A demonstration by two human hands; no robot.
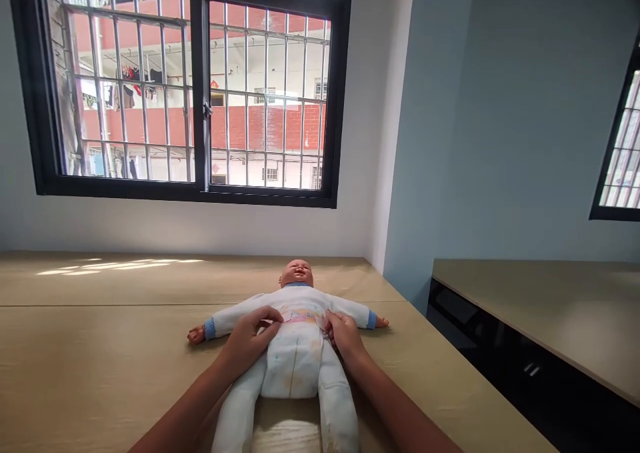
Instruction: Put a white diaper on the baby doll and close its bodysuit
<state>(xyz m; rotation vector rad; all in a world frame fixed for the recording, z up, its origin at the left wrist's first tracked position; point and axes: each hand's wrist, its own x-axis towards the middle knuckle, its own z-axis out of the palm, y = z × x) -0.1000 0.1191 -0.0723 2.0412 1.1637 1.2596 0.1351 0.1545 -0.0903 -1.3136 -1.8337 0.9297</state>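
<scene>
A baby doll (343, 413) in a white outfit with blue cuffs and collar lies on its back, head away from me and arms spread wide. Around its hips, over the clothing, is a white diaper (295, 366) with a colourful printed band at the waist. At the diaper's left side, my left hand (255, 333) has thumb and fingers closed on the waist edge. My right hand (344, 334) pinches the opposite edge, its fingertips partly hidden. Both forearms reach in from the bottom, beside the doll's legs.
The doll rests on a light wooden table (125, 366) that meets the wall below a barred window (200, 93). To the right, past a gap, stands another table (550, 306) with a dark front panel. Sunlight patches fall at the back left.
</scene>
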